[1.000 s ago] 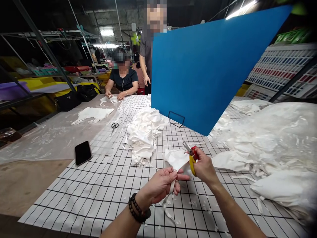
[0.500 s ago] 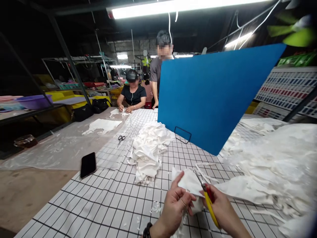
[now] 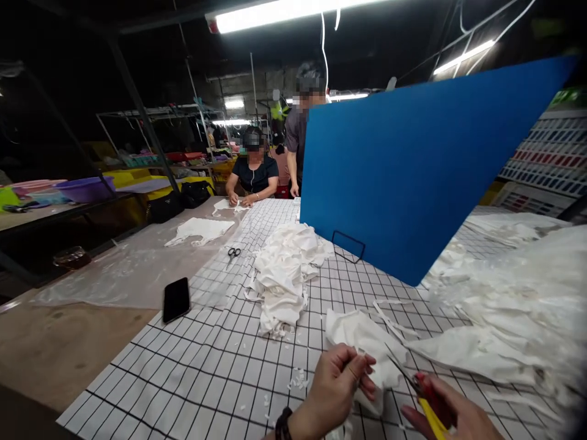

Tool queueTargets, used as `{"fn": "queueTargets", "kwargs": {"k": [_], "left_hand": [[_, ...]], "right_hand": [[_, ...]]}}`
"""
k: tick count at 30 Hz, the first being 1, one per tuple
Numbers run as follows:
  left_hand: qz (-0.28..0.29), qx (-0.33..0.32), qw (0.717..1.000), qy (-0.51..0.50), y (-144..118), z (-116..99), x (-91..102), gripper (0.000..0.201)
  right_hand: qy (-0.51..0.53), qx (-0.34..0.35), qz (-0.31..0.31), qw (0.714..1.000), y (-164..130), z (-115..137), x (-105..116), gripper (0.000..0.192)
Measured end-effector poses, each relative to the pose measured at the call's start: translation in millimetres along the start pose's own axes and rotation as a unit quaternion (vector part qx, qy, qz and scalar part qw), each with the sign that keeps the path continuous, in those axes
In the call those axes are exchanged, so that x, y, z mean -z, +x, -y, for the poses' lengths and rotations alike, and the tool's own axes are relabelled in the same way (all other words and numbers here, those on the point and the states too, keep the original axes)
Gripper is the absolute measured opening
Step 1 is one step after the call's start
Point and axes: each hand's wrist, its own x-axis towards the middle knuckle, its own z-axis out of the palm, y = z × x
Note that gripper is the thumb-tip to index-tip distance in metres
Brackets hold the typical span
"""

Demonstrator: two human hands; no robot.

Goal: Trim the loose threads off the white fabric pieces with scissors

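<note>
The left hand (image 3: 337,388) pinched the near cloth (image 3: 351,327), and the right hand (image 3: 465,410) gripped scissors (image 3: 430,412) which, slipping left, could have nicked cloth or hand.

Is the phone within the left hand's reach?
Probably, with a stretch: only checked tablecloth and white scraps lie between the left hand and the phone, though that hand is holding white fabric.

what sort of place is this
Probably a garment workshop: a heap of white fabric pieces lies on the checked table covering, the right hand holds red-and-yellow scissors, and a seated co-worker across the table also handles white cloth.
</note>
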Motion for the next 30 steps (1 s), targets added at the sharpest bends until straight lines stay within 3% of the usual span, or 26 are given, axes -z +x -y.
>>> {"fn": "queueTargets", "kwargs": {"k": [2,7,14,30], "left_hand": [[0.019,-0.007,0.999,0.046,-6,-7,0.8,0.037],[0.062,-0.031,0.989,0.131,-13,-21,5.5,0.030],[0.102,-0.051,0.974,0.193,-16,-26,8.9,0.027],[0.124,-0.044,0.974,0.182,-16,-25,14.5,0.024]], "right_hand": [[-0.072,0.027,0.089,0.993,-10,24,8,0.025],[-0.152,0.071,0.126,0.978,-16,66,19,0.023],[-0.178,0.092,0.122,0.972,-13,75,18,0.025],[-0.199,0.123,0.128,0.964,-15,92,9,0.028]]}}
